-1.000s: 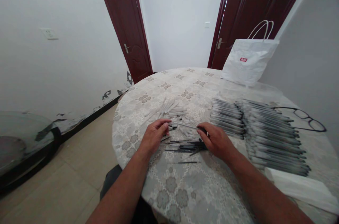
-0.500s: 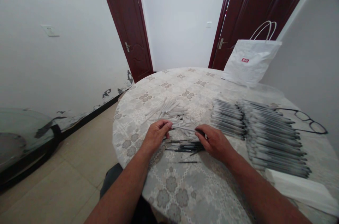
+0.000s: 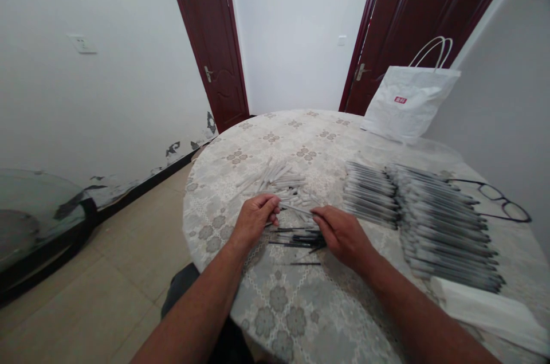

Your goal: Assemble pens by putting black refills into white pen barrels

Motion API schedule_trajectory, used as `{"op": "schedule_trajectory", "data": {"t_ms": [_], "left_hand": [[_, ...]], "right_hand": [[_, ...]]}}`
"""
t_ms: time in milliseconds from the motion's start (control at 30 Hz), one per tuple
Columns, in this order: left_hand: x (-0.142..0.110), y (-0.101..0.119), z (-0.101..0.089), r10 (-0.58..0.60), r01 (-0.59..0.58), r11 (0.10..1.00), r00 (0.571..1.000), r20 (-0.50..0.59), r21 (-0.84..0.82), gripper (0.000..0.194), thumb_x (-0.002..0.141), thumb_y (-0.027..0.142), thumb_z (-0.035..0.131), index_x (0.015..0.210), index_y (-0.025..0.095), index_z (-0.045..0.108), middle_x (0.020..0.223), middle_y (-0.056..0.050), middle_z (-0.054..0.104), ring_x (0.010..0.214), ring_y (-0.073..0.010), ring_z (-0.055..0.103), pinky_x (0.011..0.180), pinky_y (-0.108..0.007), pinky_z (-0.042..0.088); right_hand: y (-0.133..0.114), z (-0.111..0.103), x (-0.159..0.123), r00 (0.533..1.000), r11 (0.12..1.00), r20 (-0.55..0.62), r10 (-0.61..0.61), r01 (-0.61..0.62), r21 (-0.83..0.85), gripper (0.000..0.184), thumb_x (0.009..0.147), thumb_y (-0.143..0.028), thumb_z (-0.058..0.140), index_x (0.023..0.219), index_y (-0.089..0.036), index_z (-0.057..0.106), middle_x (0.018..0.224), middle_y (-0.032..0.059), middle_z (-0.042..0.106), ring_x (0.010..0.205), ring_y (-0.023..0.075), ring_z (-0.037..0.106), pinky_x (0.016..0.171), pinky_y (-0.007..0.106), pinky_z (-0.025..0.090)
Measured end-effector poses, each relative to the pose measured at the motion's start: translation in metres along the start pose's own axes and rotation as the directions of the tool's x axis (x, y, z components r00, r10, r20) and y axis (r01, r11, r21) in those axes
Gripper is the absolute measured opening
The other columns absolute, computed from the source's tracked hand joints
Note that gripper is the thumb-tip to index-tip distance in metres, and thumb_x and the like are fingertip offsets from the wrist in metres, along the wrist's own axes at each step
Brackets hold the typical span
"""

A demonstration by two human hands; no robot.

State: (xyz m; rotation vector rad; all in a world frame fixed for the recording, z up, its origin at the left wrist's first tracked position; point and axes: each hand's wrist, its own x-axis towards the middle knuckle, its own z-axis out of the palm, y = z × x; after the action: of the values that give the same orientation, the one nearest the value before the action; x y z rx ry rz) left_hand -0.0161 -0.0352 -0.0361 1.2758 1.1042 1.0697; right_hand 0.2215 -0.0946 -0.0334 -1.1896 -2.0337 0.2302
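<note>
Between my two hands is a slim, pale pen-like stick [image 3: 295, 208], held nearly level over the table. My left hand [image 3: 259, 215] pinches its left end with thumb and forefinger. The fingers of my right hand [image 3: 339, 230] are closed around its other end and hide that part. Just beyond my hands lies a loose pile of white tubes [image 3: 275, 173]. Below the held stick, several thin black rods [image 3: 303, 237] are scattered on the cloth, and my right hand covers some of their ends. One black rod [image 3: 306, 264] lies apart, closer to me.
To the right, finished-looking sticks with dark ends lie in a smaller stack [image 3: 370, 195] and a larger stack [image 3: 447, 226]. Eyeglasses [image 3: 502, 202], a white folded packet [image 3: 490, 309] and a white carrier bag [image 3: 410, 103] rest on the round table with its patterned tablecloth [image 3: 287, 306].
My right hand has shifted slightly left along the stick, closer to my left hand. The dark piece seen at its fingertips before is now hidden. The camera view has shifted slightly.
</note>
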Motion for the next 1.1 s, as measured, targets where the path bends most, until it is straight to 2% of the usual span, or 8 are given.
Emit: {"op": "schedule_trajectory", "data": {"t_ms": [100,200,267,333,500,667,933,1100], "left_hand": [[-0.002,0.002,0.0,0.019,-0.02,0.999,1.0,0.01,0.051,0.035,0.082,0.051,0.068,0.09,0.017,0.071,0.072,-0.001,0.067,0.054,-0.0145,0.064,0.057,-0.027,0.051],[-0.004,0.006,0.0,0.044,-0.047,0.991,0.999,0.02,0.126,0.036,0.082,0.052,0.066,0.091,0.017,0.072,0.072,-0.002,0.069,0.057,-0.0171,0.067,0.059,-0.028,0.052],[-0.004,0.01,0.001,0.063,-0.064,0.979,0.998,0.012,0.193,0.038,0.083,0.054,0.065,0.092,0.017,0.072,0.072,-0.002,0.069,0.057,-0.0178,0.067,0.06,-0.029,0.052],[-0.004,0.014,0.001,0.088,-0.088,0.962,0.996,0.011,0.258,0.039,0.084,0.054,0.064,0.092,0.017,0.072,0.07,-0.002,0.069,0.058,-0.018,0.068,0.063,-0.029,0.052],[-0.005,0.012,0.004,0.17,-0.199,0.917,0.979,0.114,0.344,0.031,0.088,0.048,0.06,0.098,0.02,0.071,0.068,0.0,0.069,0.064,-0.0174,0.067,0.07,-0.029,0.052],[-0.006,0.003,0.008,0.14,-0.216,0.913,0.963,0.23,0.346,0.031,0.087,0.046,0.062,0.104,0.022,0.071,0.083,-0.002,0.073,0.067,-0.0174,0.068,0.066,-0.028,0.053],[0.0,0.005,-0.009,0.323,-0.203,0.799,0.939,-0.12,0.566,0.033,0.09,0.049,0.056,0.102,0.022,0.07,0.093,-0.003,0.075,0.082,-0.0213,0.069,0.075,-0.03,0.053],[0.004,0.002,-0.017,0.338,-0.165,0.738,0.929,-0.148,0.654,0.03,0.091,0.048,0.055,0.101,0.023,0.07,0.091,-0.003,0.075,0.083,-0.0223,0.069,0.079,-0.033,0.051]], "right_hand": [[-0.001,-0.002,0.002,0.975,0.956,0.056,0.216,-0.223,0.193,0.024,0.098,-0.034,0.051,0.103,-0.023,0.071,0.092,0.0051,0.074,0.085,0.0201,0.069,0.079,0.031,0.053],[0.001,0.0,0.004,0.875,0.767,0.247,0.417,-0.484,0.422,0.027,0.096,-0.04,0.051,0.09,-0.021,0.069,0.062,-0.0021,0.061,0.054,0.0138,0.057,0.051,0.024,0.043],[0.003,0.002,0.006,0.802,0.614,0.368,0.47,-0.597,0.517,0.028,0.095,-0.042,0.051,0.086,-0.019,0.064,0.057,-0.005,0.054,0.043,0.0103,0.046,0.042,0.021,0.033],[0.004,0.003,0.007,0.795,0.613,0.387,0.467,-0.606,0.507,0.025,0.095,-0.04,0.051,0.088,-0.019,0.063,0.058,-0.0054,0.054,0.043,0.0099,0.046,0.042,0.02,0.034],[0.003,0.001,0.008,0.981,0.976,0.124,0.15,-0.167,0.138,0.018,0.097,-0.029,0.054,0.106,-0.023,0.068,0.095,0.0034,0.072,0.088,0.0173,0.065,0.083,0.029,0.048],[0.002,-0.002,0.01,0.993,0.977,0.104,-0.054,0.074,-0.198,0.017,0.098,-0.025,0.055,0.107,-0.021,0.068,0.101,0.0078,0.068,0.097,0.0212,0.057,0.089,0.034,0.044],[0.05,-0.054,0.014,0.978,0.798,-0.168,0.125,-0.199,-0.568,0.016,0.097,-0.024,0.057,0.101,-0.023,0.072,0.104,0.0089,0.068,0.102,0.0263,0.049,0.088,0.039,0.036],[0.092,-0.071,0.009,0.917,0.648,-0.289,0.275,-0.399,-0.649,0.02,0.097,-0.022,0.054,0.102,-0.022,0.074,0.101,0.0114,0.069,0.101,0.0278,0.051,0.084,0.039,0.036]]}}
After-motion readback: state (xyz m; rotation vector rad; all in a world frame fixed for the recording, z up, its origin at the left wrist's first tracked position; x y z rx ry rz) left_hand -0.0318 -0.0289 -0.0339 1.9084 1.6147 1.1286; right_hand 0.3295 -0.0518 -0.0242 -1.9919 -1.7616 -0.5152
